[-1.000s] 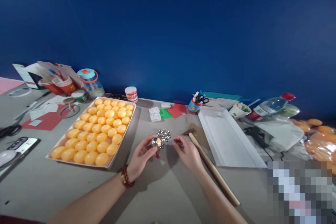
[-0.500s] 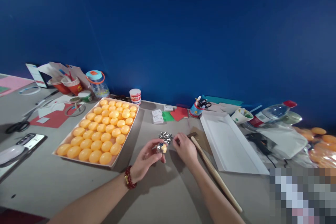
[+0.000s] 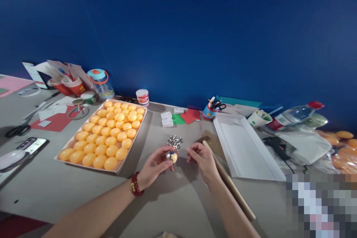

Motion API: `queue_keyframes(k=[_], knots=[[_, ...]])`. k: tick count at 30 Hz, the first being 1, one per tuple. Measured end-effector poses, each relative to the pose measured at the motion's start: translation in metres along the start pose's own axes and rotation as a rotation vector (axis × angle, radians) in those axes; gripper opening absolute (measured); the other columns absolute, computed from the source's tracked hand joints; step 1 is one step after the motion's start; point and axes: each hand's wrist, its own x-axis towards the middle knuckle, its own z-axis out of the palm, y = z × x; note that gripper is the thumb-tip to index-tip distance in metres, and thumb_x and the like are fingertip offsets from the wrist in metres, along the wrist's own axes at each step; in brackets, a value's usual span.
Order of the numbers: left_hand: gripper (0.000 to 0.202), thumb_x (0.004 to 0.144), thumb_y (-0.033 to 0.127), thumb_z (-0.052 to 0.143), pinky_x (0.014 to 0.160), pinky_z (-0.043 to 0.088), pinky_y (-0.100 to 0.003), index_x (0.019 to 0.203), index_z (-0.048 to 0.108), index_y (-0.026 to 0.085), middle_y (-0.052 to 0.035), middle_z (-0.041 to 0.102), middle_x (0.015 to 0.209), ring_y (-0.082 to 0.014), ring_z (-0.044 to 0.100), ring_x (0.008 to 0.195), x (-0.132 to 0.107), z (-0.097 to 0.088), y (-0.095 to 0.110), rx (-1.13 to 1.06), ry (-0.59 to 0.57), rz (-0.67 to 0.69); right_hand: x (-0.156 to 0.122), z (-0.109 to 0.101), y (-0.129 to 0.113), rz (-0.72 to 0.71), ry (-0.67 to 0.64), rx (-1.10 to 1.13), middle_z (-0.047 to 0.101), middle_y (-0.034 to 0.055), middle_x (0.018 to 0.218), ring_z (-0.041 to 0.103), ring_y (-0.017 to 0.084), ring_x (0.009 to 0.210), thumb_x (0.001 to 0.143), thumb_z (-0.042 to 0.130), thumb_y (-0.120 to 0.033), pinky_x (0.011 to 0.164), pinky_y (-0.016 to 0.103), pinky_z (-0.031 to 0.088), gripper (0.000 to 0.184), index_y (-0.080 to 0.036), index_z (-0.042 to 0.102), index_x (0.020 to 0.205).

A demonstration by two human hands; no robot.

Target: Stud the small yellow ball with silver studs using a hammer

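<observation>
My left hand [image 3: 155, 166], with a dark red bead bracelet at the wrist, holds an orange ball [image 3: 174, 158] between thumb and fingers. Much of the ball's surface is covered with shiny silver studs that look like thumbtacks; a bare orange patch faces right. Just beyond it on the table lies a small pile of loose silver thumbtacks [image 3: 174, 141]. To the right, my right hand [image 3: 205, 161] is pinched shut at the fingertips, apart from the ball. Whatever it may hold is too small to make out.
On the left stands a shallow box [image 3: 118, 169] of orange balls. A wooden-handled hammer [image 3: 240, 194] lies beside my right forearm, near a white tray [image 3: 245, 152]. Behind the pile are small white boxes [image 3: 167, 122], coloured paper [image 3: 190, 116] and a cup [image 3: 209, 112] holding scissors.
My right hand has moved back from the silver pile toward the right, its fingertips pinched. The left hand keeps hold of the ball in nearly the same place. The view has shifted slightly.
</observation>
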Motion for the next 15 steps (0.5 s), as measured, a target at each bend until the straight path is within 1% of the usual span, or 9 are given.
queue_keyframes(k=[2,5,8,10,13,15], knots=[[0.039,0.084,0.029,0.071,0.068,0.053,-0.027,0.121,0.062,0.021,-0.0097,0.068,0.112,-0.0126,0.062,0.074,0.0,0.0,-0.001,0.012,0.035,-0.012,-0.007,0.004,-0.005,0.085,-0.054,0.105,0.06,-0.0036,0.06,0.055,0.01,0.05,0.062,0.086,-0.048,0.053,0.025,0.049,0.041,-0.018,0.06,0.071],[0.042,0.082,0.028,0.073,0.069,0.054,-0.026,0.122,0.061,0.022,-0.0094,0.067,0.112,-0.0146,0.062,0.081,0.0,0.001,-0.002,0.043,0.068,-0.009,-0.018,0.009,-0.012,0.203,-0.152,0.223,0.064,-0.0025,0.066,0.057,0.01,0.054,0.061,0.089,-0.043,0.059,0.026,0.052,0.039,-0.018,0.062,0.072],[0.038,0.082,0.027,0.073,0.071,0.055,-0.025,0.118,0.063,0.021,-0.0089,0.067,0.109,-0.0148,0.062,0.084,0.0,0.002,-0.004,0.078,0.057,0.0,-0.025,0.014,-0.015,0.259,-0.243,0.276,0.066,-0.0012,0.071,0.058,0.01,0.056,0.064,0.088,-0.04,0.061,0.026,0.052,0.034,-0.019,0.064,0.075],[0.037,0.082,0.026,0.074,0.074,0.055,-0.026,0.117,0.063,0.021,-0.0086,0.067,0.107,-0.0156,0.063,0.086,-0.001,0.002,-0.006,0.096,0.036,0.007,-0.028,0.017,-0.014,0.242,-0.273,0.255,0.066,0.0002,0.074,0.057,0.011,0.057,0.065,0.087,-0.041,0.058,0.025,0.05,0.032,-0.019,0.065,0.074],[0.038,0.081,0.025,0.074,0.075,0.055,-0.026,0.117,0.063,0.021,-0.0081,0.068,0.108,-0.0164,0.064,0.088,-0.002,0.002,-0.008,0.13,0.029,0.027,-0.03,0.021,-0.012,0.156,-0.251,0.175,0.064,0.0008,0.078,0.054,0.011,0.061,0.067,0.085,-0.042,0.056,0.023,0.047,0.03,-0.019,0.066,0.073],[0.038,0.081,0.024,0.074,0.074,0.054,-0.025,0.117,0.064,0.022,-0.0072,0.068,0.107,-0.0162,0.064,0.089,-0.002,0.003,-0.009,0.142,0.03,0.041,-0.031,0.021,-0.01,0.115,-0.242,0.12,0.062,0.0006,0.077,0.053,0.012,0.063,0.07,0.083,-0.043,0.058,0.023,0.046,0.029,-0.02,0.066,0.073]])
